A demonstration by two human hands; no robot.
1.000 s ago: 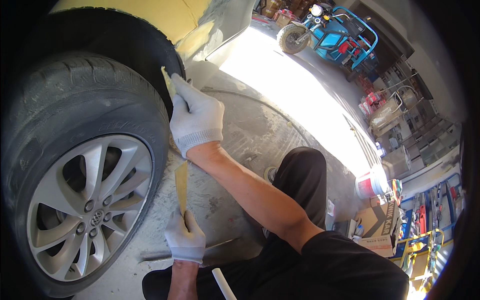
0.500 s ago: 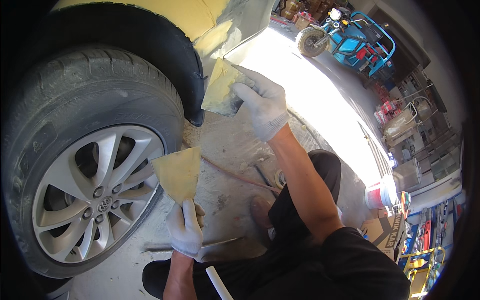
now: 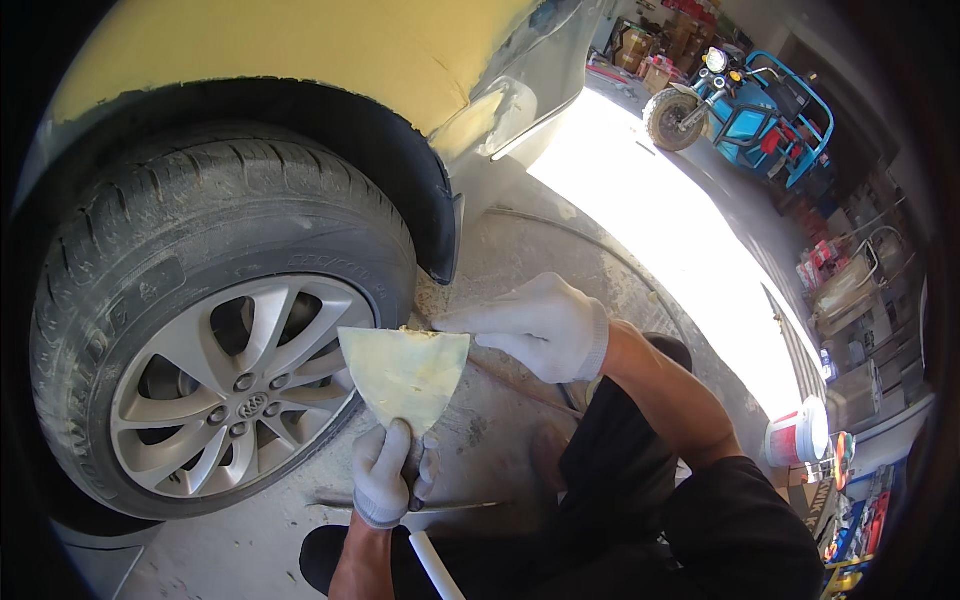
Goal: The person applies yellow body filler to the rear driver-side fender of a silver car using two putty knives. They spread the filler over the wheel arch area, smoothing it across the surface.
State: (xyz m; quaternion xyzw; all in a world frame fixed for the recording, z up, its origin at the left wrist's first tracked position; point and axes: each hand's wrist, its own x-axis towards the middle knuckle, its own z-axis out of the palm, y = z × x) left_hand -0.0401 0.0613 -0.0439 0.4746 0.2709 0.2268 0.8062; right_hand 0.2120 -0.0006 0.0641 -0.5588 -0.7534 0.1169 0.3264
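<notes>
My left hand (image 3: pixel 383 475), in a white glove, is closed round the handle of a putty knife (image 3: pixel 405 375). Its wide blade points up and is smeared with pale yellow filler. My gloved right hand (image 3: pixel 545 325) reaches in from the right, with fingers pinched at the upper right corner of that blade. The flat spreader it holds is mostly hidden, edge-on or behind the blade. A lump of filler shows along the blade's top edge. Both hands are just right of a car wheel (image 3: pixel 238 400), below a body panel (image 3: pixel 290 45) coated in yellow filler.
Behind the wheel, the dark arch liner (image 3: pixel 440 235) ends near the sill. A thin rod (image 3: pixel 450 507) lies on the floor by my leg. To the right stand a white bucket (image 3: pixel 797 435) and tool racks; a blue three-wheeler (image 3: pixel 745 125) is parked at the far right.
My right hand has come down from the panel to the left hand's blade, and its spreader has turned mostly out of sight. The left-hand putty knife has risen slightly rightward in view; the view has shifted.
</notes>
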